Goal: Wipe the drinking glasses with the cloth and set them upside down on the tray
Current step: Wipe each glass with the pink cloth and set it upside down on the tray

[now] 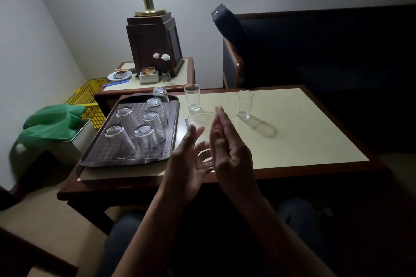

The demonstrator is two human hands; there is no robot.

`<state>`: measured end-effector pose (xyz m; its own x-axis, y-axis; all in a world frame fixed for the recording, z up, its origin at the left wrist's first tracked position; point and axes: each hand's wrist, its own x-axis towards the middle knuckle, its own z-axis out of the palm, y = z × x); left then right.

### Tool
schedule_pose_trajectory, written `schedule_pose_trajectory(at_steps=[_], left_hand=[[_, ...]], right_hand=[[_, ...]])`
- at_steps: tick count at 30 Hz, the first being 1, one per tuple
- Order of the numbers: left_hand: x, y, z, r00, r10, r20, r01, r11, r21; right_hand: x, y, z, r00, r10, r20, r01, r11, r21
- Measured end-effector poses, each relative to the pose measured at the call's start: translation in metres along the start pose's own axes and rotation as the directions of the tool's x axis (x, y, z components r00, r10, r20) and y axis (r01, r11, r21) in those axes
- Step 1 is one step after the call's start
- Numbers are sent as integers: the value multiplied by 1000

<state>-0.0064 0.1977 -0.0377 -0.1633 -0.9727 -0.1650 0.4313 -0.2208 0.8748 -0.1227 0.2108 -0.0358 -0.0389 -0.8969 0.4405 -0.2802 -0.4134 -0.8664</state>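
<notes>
The nearest glass (199, 120) stands upright at the centre of the frame, its long axis vertical, just right of the tray (94, 153) and directly beyond both hands. The left hand (191, 159) and right hand (227, 148) flank it with fingers spread, holding nothing; the left looks marginally nearer. No cloth shows in either hand, unless the green fabric (51, 122) at far left is it.

Bare forearms, dark blue trousers (126, 238)
</notes>
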Motion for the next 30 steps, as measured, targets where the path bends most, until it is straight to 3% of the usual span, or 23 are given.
schedule_pose_trajectory(at_steps=[3,5,8,11,14,16,18,22,24,27,30], left_hand=[[1,13,3,994,-19,-108,6,992,-125],[0,16,1,994,-33,-99,14,982,-189],[-9,14,4,998,-4,-65,-5,991,-133],[-13,12,8,1000,29,-8,-29,999,-15],[-8,18,5,997,72,4,-72,994,83],[-7,25,5,998,68,5,-68,998,15],[-7,26,5,999,40,5,-40,994,-106],[-7,14,2,1000,28,-4,-29,997,-74],[-8,9,7,999,34,42,-33,999,-30],[-8,15,12,995,92,22,-92,996,-8],[-1,19,5,997,62,-36,-67,986,-151]], right_hand=[[-12,1,9,966,-244,85,251,963,-100],[-28,9,13,938,-324,126,337,935,-105],[-23,3,9,981,-144,127,142,989,30],[9,0,8,998,-8,69,6,999,31],[13,-4,8,992,-114,62,116,993,-29],[-5,1,10,957,-269,107,279,955,-96],[-20,10,12,939,-315,138,330,939,-96],[2,7,7,992,-13,126,8,999,46],[19,3,3,996,43,78,-44,999,12],[16,-5,5,995,-81,62,84,995,-45],[-12,7,10,941,-293,169,312,944,-104]])
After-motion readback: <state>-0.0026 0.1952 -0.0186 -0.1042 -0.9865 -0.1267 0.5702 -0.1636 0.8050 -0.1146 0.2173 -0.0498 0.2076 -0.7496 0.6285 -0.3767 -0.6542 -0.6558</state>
